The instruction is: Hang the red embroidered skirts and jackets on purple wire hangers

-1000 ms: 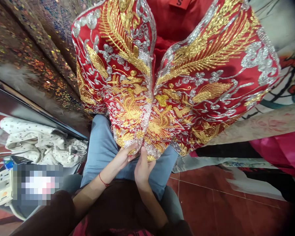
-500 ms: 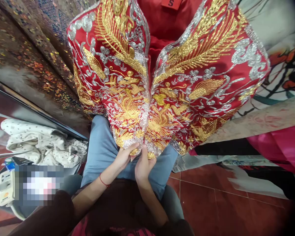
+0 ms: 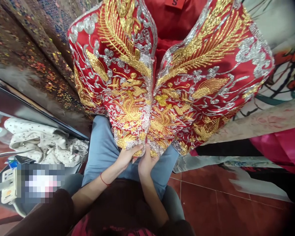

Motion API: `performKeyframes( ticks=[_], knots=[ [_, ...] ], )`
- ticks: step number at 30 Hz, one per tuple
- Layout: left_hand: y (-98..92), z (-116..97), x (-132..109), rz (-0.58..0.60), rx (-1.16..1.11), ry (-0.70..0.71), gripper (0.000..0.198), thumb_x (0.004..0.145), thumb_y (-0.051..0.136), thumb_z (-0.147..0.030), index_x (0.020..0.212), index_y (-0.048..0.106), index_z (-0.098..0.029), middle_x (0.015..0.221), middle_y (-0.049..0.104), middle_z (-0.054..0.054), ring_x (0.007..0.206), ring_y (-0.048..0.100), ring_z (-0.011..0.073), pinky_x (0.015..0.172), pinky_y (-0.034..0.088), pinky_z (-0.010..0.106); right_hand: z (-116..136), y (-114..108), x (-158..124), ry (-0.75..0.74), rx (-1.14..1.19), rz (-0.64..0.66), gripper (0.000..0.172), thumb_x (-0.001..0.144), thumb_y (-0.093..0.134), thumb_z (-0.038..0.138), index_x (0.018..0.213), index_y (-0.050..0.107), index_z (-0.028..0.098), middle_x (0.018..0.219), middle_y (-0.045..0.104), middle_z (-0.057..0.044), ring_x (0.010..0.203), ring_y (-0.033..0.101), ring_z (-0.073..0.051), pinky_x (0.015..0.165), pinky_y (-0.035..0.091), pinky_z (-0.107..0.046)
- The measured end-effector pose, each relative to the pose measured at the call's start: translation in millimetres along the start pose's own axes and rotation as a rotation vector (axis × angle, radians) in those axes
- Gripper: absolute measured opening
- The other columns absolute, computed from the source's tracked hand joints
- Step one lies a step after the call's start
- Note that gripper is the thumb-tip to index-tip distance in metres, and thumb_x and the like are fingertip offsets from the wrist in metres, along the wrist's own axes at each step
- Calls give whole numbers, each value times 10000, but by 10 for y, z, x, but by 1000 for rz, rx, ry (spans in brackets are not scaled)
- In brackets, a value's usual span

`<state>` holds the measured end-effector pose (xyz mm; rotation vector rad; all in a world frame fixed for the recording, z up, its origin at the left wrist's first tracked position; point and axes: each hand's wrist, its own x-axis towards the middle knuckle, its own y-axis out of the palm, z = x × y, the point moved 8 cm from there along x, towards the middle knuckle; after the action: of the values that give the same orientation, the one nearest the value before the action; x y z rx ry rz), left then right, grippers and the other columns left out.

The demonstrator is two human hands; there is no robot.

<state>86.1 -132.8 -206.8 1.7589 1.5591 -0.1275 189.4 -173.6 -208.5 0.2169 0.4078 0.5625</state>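
A red jacket with gold and silver embroidery spreads out in front of me, its lower hem over my lap. Its two front panels meet along a silver-trimmed centre edge. My left hand pinches the bottom corner of the left panel, thumb on top and fingers beneath. Close beside it, my right hand grips the hem of the right panel in the same way. The fingertips under the cloth are hidden. At the neck opening, a red size label marked S shows against the red lining.
Sequinned fabric hangs at the left beside a shiny metal edge. A stool or chair at lower left bears a spotted white cloth and a power strip. Painted white fabric and pink cloth hang at right, above red floor tiles.
Both hands and the jacket's hem sit slightly further right and up in the view. The grip on the two hem corners looks the same.
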Motion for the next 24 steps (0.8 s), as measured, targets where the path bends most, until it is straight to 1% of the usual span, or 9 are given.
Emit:
performKeyframes(
  ticks=[2,3,5,6,9,12,17,21,24],
  knots=[
    [-9,-36,36,-14,-40,50,296,603,858,-266,760,640,-141,616,631,-25,520,569,87,455,436,189,-23,19,26,-6,-15,20,452,684,777,428,1010,699,124,1012,747,-109,939,698,-223,866,577,-380],
    [-16,-49,57,-28,-76,71,301,595,857,-222,807,659,-143,698,678,-6,653,641,114,594,514,207,-28,29,32,-17,-28,30,451,701,767,430,1020,701,118,1024,746,-116,955,696,-224,878,575,-379],
    [-8,-27,105,-41,-165,56,359,583,844,-163,904,683,-154,878,733,25,920,686,178,872,540,280,-25,33,31,-53,-56,30,436,729,751,433,1010,710,104,1020,747,-127,963,695,-225,881,575,-373],
    [15,14,129,-34,-210,16,366,591,831,-162,927,688,-157,938,741,36,996,680,206,942,525,318,-21,27,26,-72,-70,21,426,734,749,435,990,716,96,1011,748,-133,952,697,-226,872,578,-370],
    [121,157,176,7,-316,-119,294,664,785,-234,934,695,-159,996,745,64,1049,675,253,976,528,376,-5,-5,6,-109,-114,-11,393,715,774,422,907,734,82,969,756,-143,890,707,-228,838,585,-365],
    [173,206,199,-1,-383,-140,328,706,780,-270,1003,692,-164,1068,737,72,1074,672,254,986,533,368,20,-9,0,-130,-171,9,365,702,788,409,859,744,82,927,762,-140,831,715,-225,809,589,-358],
    [158,123,196,-26,-392,-71,360,682,813,-231,1013,703,-141,1082,740,80,1102,668,244,1038,504,356,16,44,38,-155,-174,123,344,742,759,407,856,746,83,858,763,-121,828,715,-217,842,581,-354],
    [121,31,174,-36,-356,25,454,660,835,-204,1088,699,-137,1108,740,80,1132,660,241,1088,462,378,-58,65,97,-114,-82,150,381,737,762,402,976,728,107,987,758,-107,934,705,-207,916,561,-354],
    [112,-9,184,-37,-343,102,546,652,842,-196,1172,677,-154,1183,719,80,1170,642,235,1109,439,381,-126,100,131,-56,-102,171,457,740,747,454,1037,708,109,1045,745,-113,996,690,-219,926,553,-365]
  ],
)
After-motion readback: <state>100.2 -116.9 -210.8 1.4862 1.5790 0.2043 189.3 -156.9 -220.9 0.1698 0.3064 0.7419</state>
